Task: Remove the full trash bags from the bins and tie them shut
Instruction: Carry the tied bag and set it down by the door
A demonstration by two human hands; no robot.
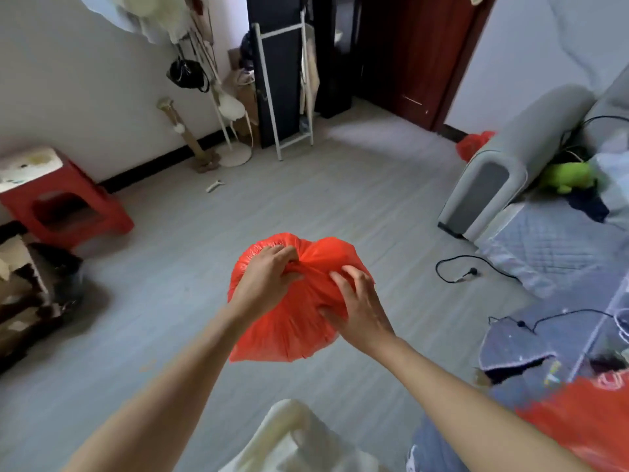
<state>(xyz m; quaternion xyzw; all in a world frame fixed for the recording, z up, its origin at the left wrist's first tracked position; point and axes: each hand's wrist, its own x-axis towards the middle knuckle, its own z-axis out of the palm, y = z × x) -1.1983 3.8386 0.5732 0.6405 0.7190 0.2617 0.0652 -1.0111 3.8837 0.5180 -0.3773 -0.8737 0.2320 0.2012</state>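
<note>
Left hand [265, 277]: curling its fingers round the gathered neck of the red trash bag [292, 321] and pinching the bunched plastic at the top.
Right hand [357, 308]: lying on the bag's upper right side, fingers bent and digging into the plastic just beside the gathered neck.
Red trash bag: being held up in the air between both hands, above the grey floor [323, 199], bulging and full, its mouth being drawn together under the fingers.
Arms: both reaching forward from the bottom of the view, bare to the elbow.
Floor around: a black cable [456, 267] lying to the right of the bag, a small pale scrap [213, 186] lying further off to the left.
Left side: a red plastic stool [68, 206] standing against the wall, with a dark bin [64, 270] near it.
Right side: a grey sofa [503, 158] carrying a green soft toy [566, 175]; a second red bag [473, 143] sitting behind the sofa's arm.
Far end: a white ladder rack [286, 86] leaning near a dark red door [418, 52].
Lower right: another piece of red plastic [585, 424] lying well apart from the held bag.
</note>
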